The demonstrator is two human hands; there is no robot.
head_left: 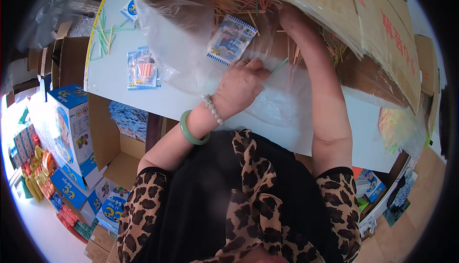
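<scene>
My left hand (240, 85) is closed in front of the open box, and a thin green stick (279, 67) pokes out from its fingertips. Against its knuckles rests a small clear packet with blue-and-white print (232, 40); whether the fingers also grip it I cannot tell. My right hand (289, 20) reaches into the cardboard box (368, 21), which lies on its side with its mouth toward me. Thin orange and green sticks (239, 4) fill the back of it. The right fingers are hidden among the sticks and the box's shadow. Clear plastic lining (177, 47) spills out over the table.
On the white table (112, 71), a packet with pink sticks (143, 68) lies at left, near loose green sticks (106, 35). Below the left edge stands an open carton with blue packets (129, 119). Printed blue-and-white boxes (71, 124) are stacked farther left. A bag of coloured sticks (394, 129) sits at right.
</scene>
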